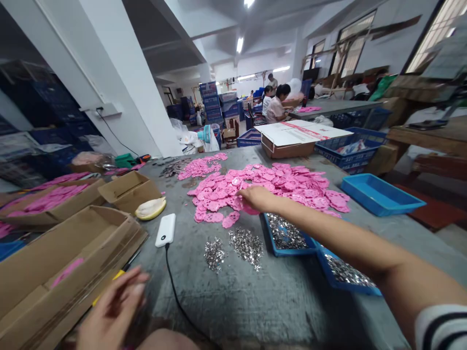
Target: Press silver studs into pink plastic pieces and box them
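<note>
The right hand (258, 197) is near the centre of the view, a little toward 5 o'clock, at the near edge of a broad pile of pink flat pieces (292, 182), which spreads from the centre toward 3 o'clock. Its fingers are bent downward and touch the pieces; one pink piece shows directly below the palm. I cannot tell whether this grip is closed on that piece or only rests over it, because the hand covers the place.

The left hand (113, 311), blurred, is between 7 and 8 o'clock. Its grip is about half open, with the thumb and the fingers loosely curved and apart. It is beside a long cardboard box (120, 233) at 8 o'clock and near a white power bank (165, 232), from which a black cable (174, 291) runs across the grey surface (241, 306).

At 6 o'clock, two small heaps of shiny metal pieces (248, 245) lie apart from each other. Between 4 and 5 o'clock, two blue trays (292, 252) with similar metal pieces stand partly beneath the right forearm.
</note>
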`<action>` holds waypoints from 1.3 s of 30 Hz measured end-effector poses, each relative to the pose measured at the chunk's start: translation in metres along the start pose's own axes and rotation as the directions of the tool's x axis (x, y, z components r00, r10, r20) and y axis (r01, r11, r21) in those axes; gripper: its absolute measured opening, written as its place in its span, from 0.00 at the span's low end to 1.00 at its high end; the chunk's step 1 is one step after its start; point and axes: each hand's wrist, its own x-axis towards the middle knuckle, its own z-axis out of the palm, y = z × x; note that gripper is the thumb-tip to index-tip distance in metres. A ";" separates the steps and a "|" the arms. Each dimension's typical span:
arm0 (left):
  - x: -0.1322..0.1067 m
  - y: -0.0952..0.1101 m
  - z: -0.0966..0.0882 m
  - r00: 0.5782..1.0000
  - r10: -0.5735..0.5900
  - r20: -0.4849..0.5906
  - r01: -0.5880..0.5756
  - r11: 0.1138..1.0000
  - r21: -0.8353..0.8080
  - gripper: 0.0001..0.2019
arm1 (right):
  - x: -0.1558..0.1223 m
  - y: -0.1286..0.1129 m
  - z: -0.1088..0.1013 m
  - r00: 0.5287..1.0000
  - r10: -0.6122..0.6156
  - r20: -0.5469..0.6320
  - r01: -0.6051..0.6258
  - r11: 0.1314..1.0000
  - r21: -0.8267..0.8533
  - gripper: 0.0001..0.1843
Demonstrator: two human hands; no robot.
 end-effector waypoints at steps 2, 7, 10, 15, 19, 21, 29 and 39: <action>0.010 0.030 0.032 0.958 0.039 0.283 -0.017 0.997 -0.080 0.26 | -0.019 -0.014 -0.010 0.996 -0.084 -0.022 0.087 0.984 0.158 0.17; 0.007 0.083 0.117 0.740 0.183 0.648 -0.021 0.968 -0.249 0.41 | -0.062 -0.041 -0.016 0.922 -0.379 -0.082 0.364 0.773 0.520 0.09; -0.002 0.096 0.151 0.544 0.202 0.814 0.130 0.939 -0.320 0.42 | -0.077 -0.050 -0.012 0.905 -0.408 -0.120 0.397 0.709 0.583 0.08; -0.004 0.104 0.168 0.478 0.134 0.868 0.283 0.912 -0.297 0.32 | -0.085 -0.047 0.000 0.991 -0.102 -0.091 0.136 0.653 0.745 0.06; 0.002 0.103 0.163 0.607 0.033 0.794 0.413 0.841 -0.350 0.31 | -0.077 -0.033 0.016 0.988 0.152 -0.038 -0.029 0.415 0.909 0.07; 0.005 0.100 0.161 0.650 -0.042 0.759 0.467 0.809 -0.356 0.28 | -0.072 -0.027 0.022 0.989 0.135 0.067 -0.103 0.279 0.955 0.10; 0.004 0.105 0.153 0.468 -0.060 0.882 0.518 0.827 -0.218 0.22 | -0.052 -0.031 0.013 0.994 -0.057 0.089 -0.071 0.264 0.962 0.08; 0.023 0.096 0.150 0.663 -0.220 0.715 0.597 0.732 -0.328 0.13 | -0.031 -0.028 0.065 0.957 0.068 0.282 -0.130 0.969 0.208 0.11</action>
